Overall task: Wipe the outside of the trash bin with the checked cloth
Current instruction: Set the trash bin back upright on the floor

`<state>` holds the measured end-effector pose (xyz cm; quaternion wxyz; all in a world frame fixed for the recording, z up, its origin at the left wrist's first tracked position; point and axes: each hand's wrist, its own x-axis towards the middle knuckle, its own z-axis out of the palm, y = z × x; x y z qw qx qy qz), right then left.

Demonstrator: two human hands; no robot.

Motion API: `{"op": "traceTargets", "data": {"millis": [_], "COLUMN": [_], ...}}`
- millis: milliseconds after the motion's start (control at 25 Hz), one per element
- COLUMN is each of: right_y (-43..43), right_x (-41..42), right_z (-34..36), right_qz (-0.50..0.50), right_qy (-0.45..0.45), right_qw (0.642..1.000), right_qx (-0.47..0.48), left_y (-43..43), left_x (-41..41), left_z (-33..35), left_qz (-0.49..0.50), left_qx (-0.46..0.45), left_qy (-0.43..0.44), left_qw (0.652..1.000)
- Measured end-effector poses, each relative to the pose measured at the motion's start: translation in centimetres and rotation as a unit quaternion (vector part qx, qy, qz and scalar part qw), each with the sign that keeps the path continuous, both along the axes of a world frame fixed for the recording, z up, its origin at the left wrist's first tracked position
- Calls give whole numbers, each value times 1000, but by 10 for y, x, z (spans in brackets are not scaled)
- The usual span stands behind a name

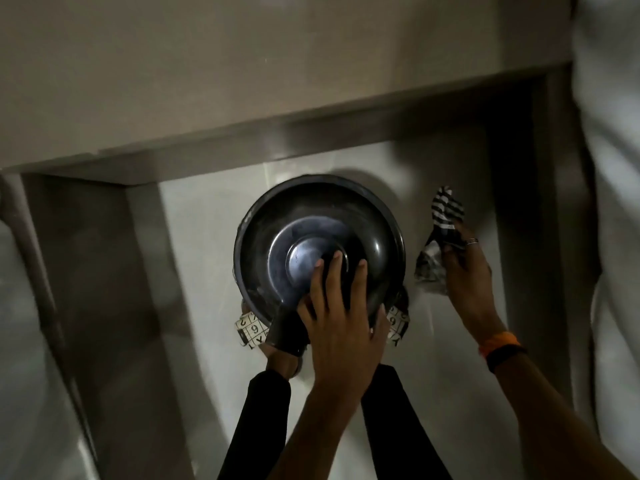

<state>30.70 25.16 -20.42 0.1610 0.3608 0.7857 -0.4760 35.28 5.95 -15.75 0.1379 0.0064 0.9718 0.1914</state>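
The round dark trash bin (318, 244) stands on the pale floor (194, 271), steadied by the flat, open left hand (341, 327). The soft, light checked cloth (440, 237) is bunched in the closed right hand (465, 271), just beside the bin. The glossy lid is judged slippery.

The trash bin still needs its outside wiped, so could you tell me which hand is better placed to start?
The right hand: it already grips the checked cloth beside the trash bin, apart from its wall. The left hand lies flat on the lid, steadying it.
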Motion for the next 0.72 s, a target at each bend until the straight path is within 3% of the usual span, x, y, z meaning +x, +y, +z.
{"op": "traceTargets", "data": {"millis": [80,120,200,240,320,400,520,600,720], "right_y": [-11,-23,-53,-68,-88,-96,-95,-88,-72], "right_x": [-22,-41,-69,-84,-108,-134,-174,-204,-249], "right_z": [39,65,103,120,141,152,153,146,124], "right_qz": [108,161,256,294,257,110,49,74,155], "right_qy": [87,132,180,198,213,226,221,235,243], "right_qw": [989,976,946,932,942,954,928,933,957], "right_qx": [51,68,84,80,-23,-166,-294,-262,-35], "left_y": [-9,-12,-13,-14,-23,-36,-43,-41,-39], "left_x": [-37,-69,-125,-152,-196,-223,-251,-274,-307], "left_z": [19,38,71,85,101,110,119,115,97], "left_qz": [58,98,190,230,291,313,284,274,229], "left_qx": [159,262,453,507,549,590,652,626,434], "left_qy": [8,-26,-139,-165,-152,-154,-204,-194,-66], "left_qw": [986,960,860,814,769,728,672,704,869]}}
